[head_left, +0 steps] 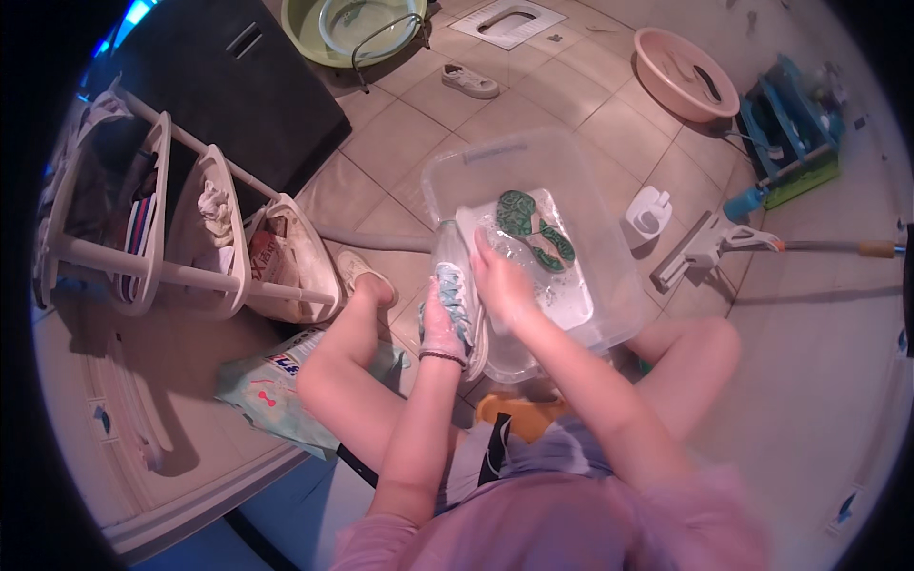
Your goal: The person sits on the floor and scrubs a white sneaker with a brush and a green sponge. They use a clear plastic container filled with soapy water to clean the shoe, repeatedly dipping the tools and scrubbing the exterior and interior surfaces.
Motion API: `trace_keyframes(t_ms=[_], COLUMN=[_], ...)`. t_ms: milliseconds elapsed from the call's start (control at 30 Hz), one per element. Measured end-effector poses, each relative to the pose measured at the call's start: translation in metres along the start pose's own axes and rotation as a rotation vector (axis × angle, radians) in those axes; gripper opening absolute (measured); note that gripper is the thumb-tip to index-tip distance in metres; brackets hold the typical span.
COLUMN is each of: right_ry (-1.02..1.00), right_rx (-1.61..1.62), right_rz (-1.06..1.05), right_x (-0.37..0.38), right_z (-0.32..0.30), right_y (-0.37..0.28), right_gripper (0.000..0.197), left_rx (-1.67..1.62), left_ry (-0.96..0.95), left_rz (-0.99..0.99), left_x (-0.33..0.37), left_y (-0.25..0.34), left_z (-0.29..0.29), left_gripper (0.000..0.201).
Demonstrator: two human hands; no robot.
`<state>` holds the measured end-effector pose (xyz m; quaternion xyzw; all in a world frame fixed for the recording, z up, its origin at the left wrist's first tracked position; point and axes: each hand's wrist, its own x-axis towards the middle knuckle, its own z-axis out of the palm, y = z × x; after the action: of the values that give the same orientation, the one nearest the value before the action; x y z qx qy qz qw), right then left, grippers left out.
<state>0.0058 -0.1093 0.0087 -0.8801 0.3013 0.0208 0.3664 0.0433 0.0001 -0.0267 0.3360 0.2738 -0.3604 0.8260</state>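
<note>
My left hand [443,324] is closed round a white sneaker [450,259] with pale blue laces, tilted above the left side of a clear plastic tub [609,285]. Against the sneaker's right side, along the sole, lies my right hand [505,287]. Its fingers are stretched out and touch the shoe; whether anything is under the palm is hidden. In the tub, to the right of my hands, are green patterned pieces [517,211] that look like insoles, with wet, soapy spots around them.
A second white sneaker [469,81] lies on the tiles beyond the tub. A pink basin [652,76] stands far right, near a white jug [649,214] and a squeegee [705,245]. The white rack [200,276] is at left; a grey hose [376,241] runs toward the tub.
</note>
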Motion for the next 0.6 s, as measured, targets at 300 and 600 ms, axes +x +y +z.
trace_keyframes(t_ms=[300,600], right_ry=[-0.001,-0.045], right_rx=[0.292,0.280], right_rz=[-0.101,0.051], right_x=[-0.111,-0.033], right_z=[0.033,0.020], right_y=[0.034,0.025], right_gripper=[0.046,0.045], left_rx=[0.018,0.030], left_ry=[0.045,0.045], left_rz=[0.043,0.044], left_x=[0.000,0.017], left_y=[0.002,-0.004], left_z=[-0.007,-0.014], left_gripper=[0.047,0.044])
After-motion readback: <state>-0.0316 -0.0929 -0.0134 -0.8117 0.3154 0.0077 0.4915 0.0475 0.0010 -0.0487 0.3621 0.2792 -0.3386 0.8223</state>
